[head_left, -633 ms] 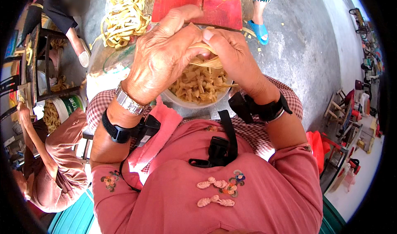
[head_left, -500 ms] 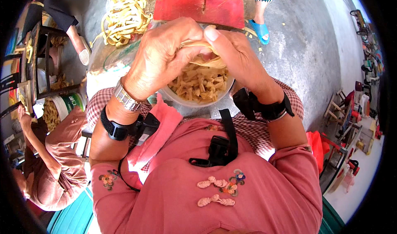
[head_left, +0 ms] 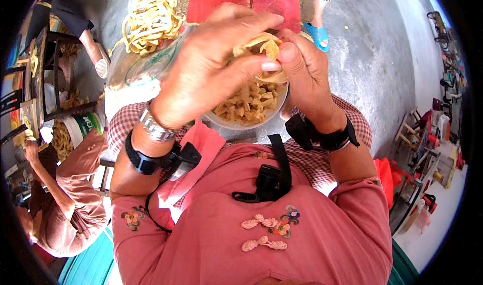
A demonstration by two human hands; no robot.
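Observation:
A pale yellow flat strip (head_left: 242, 47), curled into a loop, is up in front of me over a white bowl (head_left: 236, 127). My right hand (head_left: 305, 66) pinches it between thumb and fingers at its right side. My left hand (head_left: 211, 58) is on the other side, index finger stretched out and thumb lying against the loop; its other fingers are hidden. The bowl, between my knees, holds short yellow folded pieces (head_left: 246, 103). Black bands with small devices circle both my wrists, and a metal watch (head_left: 157, 126) is on the left.
A heap of long yellow strips (head_left: 150, 21) lies beyond my left hand, beside a red board (head_left: 221, 3). A pink cloth (head_left: 200, 141) hangs over my left thigh. On the left sits a person near a white bucket (head_left: 83, 126); a blue slipper (head_left: 318, 36) marks another person's foot ahead.
My left hand has spread its index finger away from the thumb and lifted. The strip has turned to show a loop, and my right hand has shifted slightly right.

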